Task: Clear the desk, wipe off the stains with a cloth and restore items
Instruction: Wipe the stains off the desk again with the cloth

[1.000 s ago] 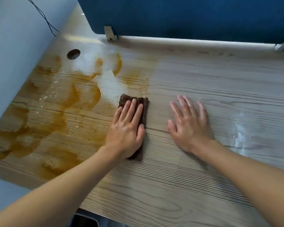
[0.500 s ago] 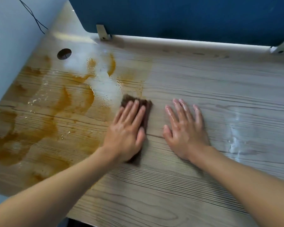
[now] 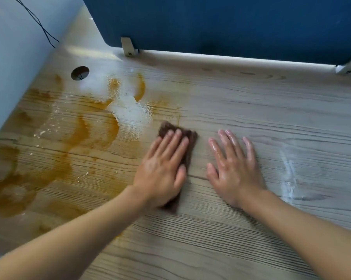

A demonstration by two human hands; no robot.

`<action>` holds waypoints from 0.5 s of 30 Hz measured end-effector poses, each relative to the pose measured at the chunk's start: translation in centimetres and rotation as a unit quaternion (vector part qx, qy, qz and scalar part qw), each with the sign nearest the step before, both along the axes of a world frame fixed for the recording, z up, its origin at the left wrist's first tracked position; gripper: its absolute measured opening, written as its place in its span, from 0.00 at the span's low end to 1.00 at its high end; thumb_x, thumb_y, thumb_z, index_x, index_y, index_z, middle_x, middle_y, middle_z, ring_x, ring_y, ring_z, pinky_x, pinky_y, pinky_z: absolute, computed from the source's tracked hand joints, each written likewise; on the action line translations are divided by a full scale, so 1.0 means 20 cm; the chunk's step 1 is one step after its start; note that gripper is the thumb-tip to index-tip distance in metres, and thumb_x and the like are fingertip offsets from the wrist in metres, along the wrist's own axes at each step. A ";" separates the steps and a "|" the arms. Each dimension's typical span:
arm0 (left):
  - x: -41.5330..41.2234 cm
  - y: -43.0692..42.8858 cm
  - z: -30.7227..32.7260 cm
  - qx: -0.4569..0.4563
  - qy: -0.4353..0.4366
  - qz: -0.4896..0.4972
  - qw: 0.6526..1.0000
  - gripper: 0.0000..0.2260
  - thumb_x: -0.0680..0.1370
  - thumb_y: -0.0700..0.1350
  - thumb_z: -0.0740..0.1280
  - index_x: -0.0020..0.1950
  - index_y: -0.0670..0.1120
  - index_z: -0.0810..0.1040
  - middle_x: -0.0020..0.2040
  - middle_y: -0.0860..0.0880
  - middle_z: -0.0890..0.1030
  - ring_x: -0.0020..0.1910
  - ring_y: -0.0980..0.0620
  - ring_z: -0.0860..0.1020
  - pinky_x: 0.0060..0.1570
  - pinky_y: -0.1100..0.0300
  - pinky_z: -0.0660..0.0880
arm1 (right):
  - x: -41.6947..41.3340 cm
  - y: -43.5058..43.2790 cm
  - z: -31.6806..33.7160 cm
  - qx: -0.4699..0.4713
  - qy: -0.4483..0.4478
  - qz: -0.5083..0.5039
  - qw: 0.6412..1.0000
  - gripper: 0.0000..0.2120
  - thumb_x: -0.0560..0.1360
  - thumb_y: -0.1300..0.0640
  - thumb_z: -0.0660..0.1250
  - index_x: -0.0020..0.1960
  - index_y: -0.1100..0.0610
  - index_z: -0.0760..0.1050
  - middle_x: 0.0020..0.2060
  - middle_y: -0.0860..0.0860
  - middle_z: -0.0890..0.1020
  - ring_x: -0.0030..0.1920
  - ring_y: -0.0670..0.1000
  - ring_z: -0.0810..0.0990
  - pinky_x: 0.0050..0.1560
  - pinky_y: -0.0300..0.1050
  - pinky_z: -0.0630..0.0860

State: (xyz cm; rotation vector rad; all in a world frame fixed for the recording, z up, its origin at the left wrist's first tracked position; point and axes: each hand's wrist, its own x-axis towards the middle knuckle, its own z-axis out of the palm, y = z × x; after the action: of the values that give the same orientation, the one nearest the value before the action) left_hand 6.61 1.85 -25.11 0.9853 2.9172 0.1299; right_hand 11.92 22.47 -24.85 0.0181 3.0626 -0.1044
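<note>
A dark brown cloth lies flat on the wooden desk. My left hand presses on it with straight fingers and covers most of it; the hand is slightly blurred. Just right of it my right hand rests flat on the bare desk, fingers spread and wet. Orange-brown stains spread over the left part of the desk, with a wet pale patch just beyond the cloth.
A blue partition stands along the desk's far edge on white brackets. A grey wall with a black cable bounds the left side. A round cable hole sits far left. A whitish wet smear lies right of my right hand.
My left hand has slid the cloth slightly to the right and nearer my right hand. My right hand has stayed flat on the desk.
</note>
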 end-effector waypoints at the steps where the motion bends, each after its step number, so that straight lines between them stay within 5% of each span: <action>1: 0.08 -0.03 0.01 0.003 -0.010 -0.044 0.999 0.30 0.80 0.55 0.54 0.81 0.48 0.56 0.82 0.47 0.53 0.81 0.50 0.48 0.78 0.47 0.53 | 0.00 0.00 0.00 -0.001 0.000 -0.002 1.000 0.32 0.78 0.43 0.49 0.77 0.56 0.64 0.78 0.58 0.61 0.79 0.56 0.56 0.75 0.65 0.53; 4: 0.14 -0.10 0.01 0.012 -0.032 -0.126 0.991 0.31 0.79 0.55 0.57 0.81 0.50 0.56 0.82 0.48 0.52 0.81 0.51 0.49 0.79 0.49 0.53 | 0.00 0.00 0.00 -0.001 0.000 0.004 1.000 0.31 0.77 0.43 0.50 0.75 0.57 0.66 0.76 0.58 0.65 0.77 0.57 0.59 0.74 0.65 0.55; 8: -0.15 -0.02 0.00 0.016 -0.023 -0.027 0.999 0.30 0.79 0.56 0.52 0.82 0.52 0.55 0.82 0.50 0.51 0.81 0.54 0.47 0.79 0.50 0.51 | -0.18 0.01 0.04 -0.046 0.044 -0.034 0.997 0.25 0.74 0.43 0.52 0.62 0.55 0.75 0.65 0.56 0.74 0.66 0.58 0.71 0.65 0.59 0.61; 12: -0.28 0.05 -0.02 0.009 -0.006 0.056 0.998 0.30 0.79 0.56 0.49 0.82 0.51 0.55 0.82 0.49 0.52 0.81 0.52 0.48 0.78 0.49 0.52 | -0.31 0.02 -0.02 -0.038 0.022 -0.041 0.998 0.32 0.77 0.42 0.44 0.78 0.53 0.61 0.79 0.54 0.58 0.79 0.53 0.53 0.76 0.59 0.45; 15: -0.09 -0.01 -0.01 0.022 -0.003 -0.031 0.999 0.30 0.79 0.55 0.54 0.81 0.48 0.57 0.81 0.47 0.54 0.81 0.50 0.50 0.78 0.48 0.54 | -0.30 0.03 -0.05 -0.019 0.024 -0.038 0.999 0.32 0.78 0.43 0.45 0.79 0.53 0.59 0.80 0.53 0.56 0.80 0.52 0.50 0.77 0.59 0.44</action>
State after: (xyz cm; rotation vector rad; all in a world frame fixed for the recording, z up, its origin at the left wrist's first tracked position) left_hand 4.76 1.67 -25.30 1.0801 2.8866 0.1930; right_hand 5.94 23.04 -25.76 0.1319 3.1074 -0.1705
